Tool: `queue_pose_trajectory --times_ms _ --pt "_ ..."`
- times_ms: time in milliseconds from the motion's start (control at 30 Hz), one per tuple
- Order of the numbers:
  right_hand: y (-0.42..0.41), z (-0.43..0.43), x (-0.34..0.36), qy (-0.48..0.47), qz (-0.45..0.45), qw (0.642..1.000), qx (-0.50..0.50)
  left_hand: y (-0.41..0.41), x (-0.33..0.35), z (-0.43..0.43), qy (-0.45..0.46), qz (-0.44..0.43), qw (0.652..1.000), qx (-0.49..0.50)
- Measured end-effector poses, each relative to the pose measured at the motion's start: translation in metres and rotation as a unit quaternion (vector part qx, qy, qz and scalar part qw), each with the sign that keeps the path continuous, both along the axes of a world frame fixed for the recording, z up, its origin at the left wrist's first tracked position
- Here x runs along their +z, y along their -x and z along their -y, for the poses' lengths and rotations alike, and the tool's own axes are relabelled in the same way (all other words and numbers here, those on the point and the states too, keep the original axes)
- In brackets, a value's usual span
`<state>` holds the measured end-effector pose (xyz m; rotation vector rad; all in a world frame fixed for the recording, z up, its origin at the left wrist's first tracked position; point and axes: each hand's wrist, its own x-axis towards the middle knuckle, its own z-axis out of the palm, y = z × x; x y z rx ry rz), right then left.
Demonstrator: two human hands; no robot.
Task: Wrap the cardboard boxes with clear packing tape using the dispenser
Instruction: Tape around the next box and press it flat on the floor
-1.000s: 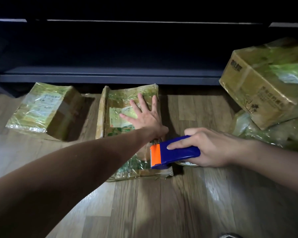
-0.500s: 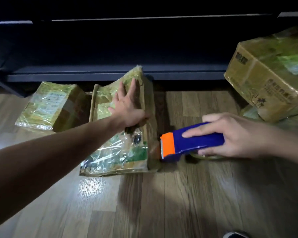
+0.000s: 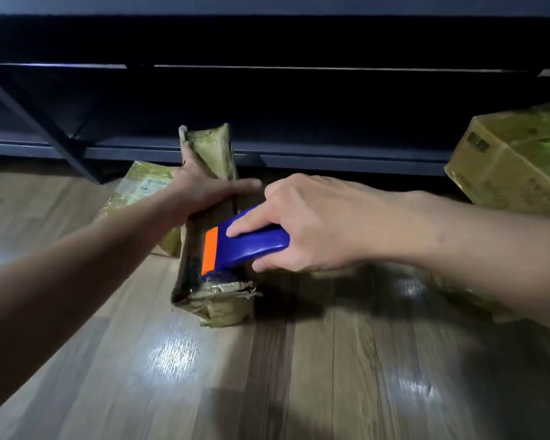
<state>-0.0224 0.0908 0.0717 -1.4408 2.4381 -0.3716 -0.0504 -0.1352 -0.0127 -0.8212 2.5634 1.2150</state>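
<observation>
We have one thin cardboard box standing on its long narrow edge on the wooden floor, its near end crumpled and glossy with tape. It runs away from us toward the dark shelf at the back.

Our left hand holds this box partway along its upper edge. The thumb lies stretched across the narrow top face, and the fingers run down the left side, where only one is partly seen. So the hand clasps the box between thumb and fingers and keeps it upright.

Our right hand is closed around the blue tape dispenser. The forefinger is laid along its top and the other fingers are curled underneath. The dispenser's orange front sits on the top edge of the box, close to the near end and just in front of the left hand. The frame is too blurred to show any tape strand.

A second box lies flat on the floor just behind and to the left, touching the standing one or nearly so. A large box rests at the right edge, well apart from the hands.
</observation>
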Motion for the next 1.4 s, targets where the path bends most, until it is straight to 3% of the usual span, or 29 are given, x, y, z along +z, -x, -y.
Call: queue_pose_trajectory --times_ms 100,433,633,900,1000,1167,1400 --pt "-0.004 0.009 0.008 -0.020 -0.012 1.000 0.009 0.004 0.000 -0.018 0.086 0.023 0.996 -0.013" --pt "-0.014 -0.021 0.004 -0.039 0.015 0.999 -0.013 0.014 -0.007 -0.065 0.091 0.027 0.989 -0.114" --pt "-0.017 -0.043 -0.013 -0.026 0.029 0.998 -0.051 0.017 -0.017 -0.056 0.116 0.020 0.986 -0.117" --pt "-0.011 -0.103 -0.032 0.009 0.096 0.991 -0.093 0.016 -0.014 -0.035 0.061 0.001 0.992 -0.106" --pt "-0.011 -0.099 -0.036 0.020 0.096 0.992 -0.080 0.012 -0.012 -0.026 0.001 0.009 0.995 -0.096" --pt "-0.005 -0.080 -0.030 0.006 0.066 0.997 -0.047 0.005 -0.023 -0.032 -0.199 0.027 0.977 -0.078" --pt "-0.014 -0.068 -0.047 -0.012 0.087 0.994 -0.065 0.006 -0.051 -0.014 -0.327 -0.008 0.943 -0.056"
